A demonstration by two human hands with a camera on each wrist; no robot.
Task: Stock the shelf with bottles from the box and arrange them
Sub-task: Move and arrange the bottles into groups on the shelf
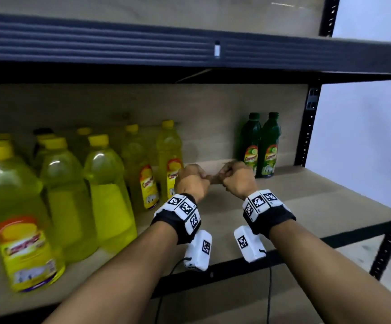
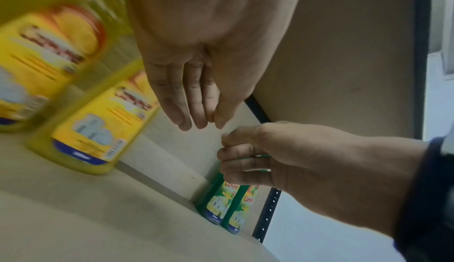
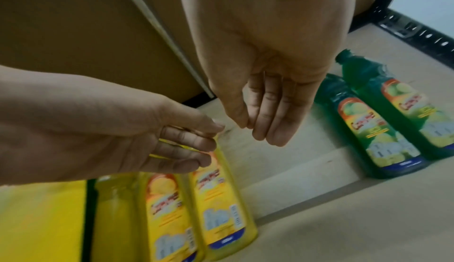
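The bottles already stocked stand upright on the wooden shelf [image 1: 283, 202] in two groups: large yellow bottles [image 1: 110, 192] in rows at the left, with two slimmer yellow bottles [image 1: 170, 157] at the right end of that group toward the back, and two green bottles [image 1: 263, 146] touching side by side far right against the back panel. Between the slim yellow pair and the green pair lies a bare stretch of board, and both hands hang over it. The left hand [image 1: 191, 181] is just beside the slim yellow bottles; the right hand [image 1: 237, 177] is near the green ones, so each hand is the nearer one to its own colour. Neither holds anything: in the head view they look like loose fists almost touching, while the wrist views show the fingers [image 2: 194, 99] of the left and the fingers [image 3: 267, 110] of the right hanging relaxed and close together, thumbs near the fingertips, no bottle between them. Every bottle's long axis is vertical, caps up, so a grasp would come from the side around the body. The box named in the task is not in view. My reading is that the gap is the place for the next bottles, and the hands must first go back to the box.
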